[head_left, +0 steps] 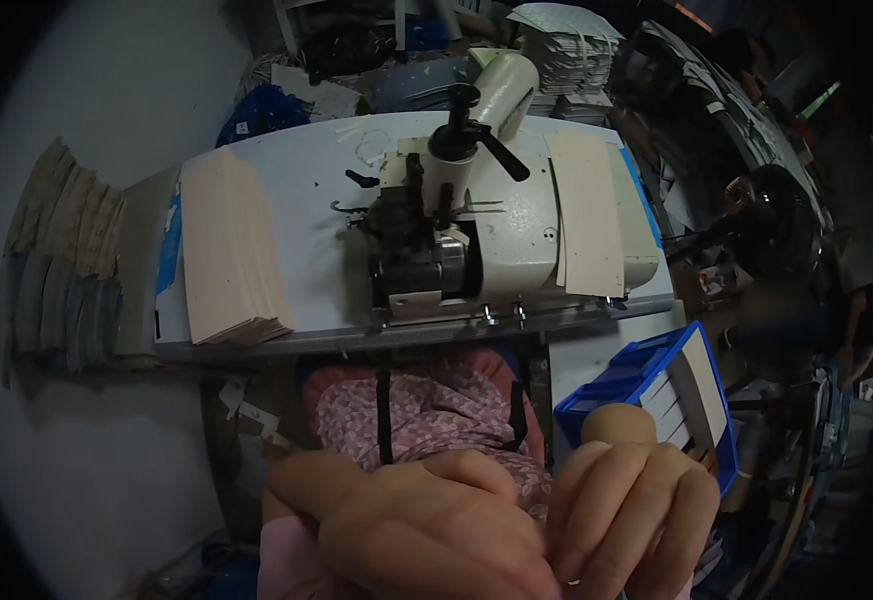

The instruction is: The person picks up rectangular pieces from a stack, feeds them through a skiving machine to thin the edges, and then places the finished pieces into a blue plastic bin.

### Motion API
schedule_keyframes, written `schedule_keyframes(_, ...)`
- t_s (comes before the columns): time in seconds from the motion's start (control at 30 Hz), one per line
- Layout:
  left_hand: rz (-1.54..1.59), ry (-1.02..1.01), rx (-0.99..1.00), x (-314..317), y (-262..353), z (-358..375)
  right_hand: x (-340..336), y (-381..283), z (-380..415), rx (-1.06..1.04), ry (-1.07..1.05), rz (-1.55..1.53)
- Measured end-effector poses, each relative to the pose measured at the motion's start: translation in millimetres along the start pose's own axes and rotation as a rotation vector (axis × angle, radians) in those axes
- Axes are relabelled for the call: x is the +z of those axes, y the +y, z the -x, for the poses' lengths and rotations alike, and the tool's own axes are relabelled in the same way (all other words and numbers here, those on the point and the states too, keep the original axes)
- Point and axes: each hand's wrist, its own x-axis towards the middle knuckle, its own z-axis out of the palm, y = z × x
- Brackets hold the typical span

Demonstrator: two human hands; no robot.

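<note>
Close to the camera, at the bottom of the view, my left hand and my right hand meet above my lap. The left one shows its back, its fingers closed and turned toward the right one. My right hand has its fingers curled downward. Whatever is between the fingertips, if anything, is hidden. Beyond them stands a machine with a white body and a black lever, on a white table. A blue crate holding pale pieces is just behind my right hand.
A stack of long beige pieces lies on the table's left side. Another beige piece rests over the machine's right part. Grey and tan bundles are at the far left. Paper-like stacks stand behind the table.
</note>
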Motion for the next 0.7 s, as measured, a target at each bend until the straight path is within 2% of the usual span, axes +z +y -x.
schedule_keyframes(0.3, 0.109, -0.090, -0.172, 9.9, -7.7, 9.0, 2.9, -30.6, 20.0, -0.140, 0.079, 0.185)
schedule_keyframes(0.7, 0.166, -0.144, -0.264, 21.6, -2.2, 15.0, 14.1, -16.4, 22.0, -0.170, 0.079, 0.149)
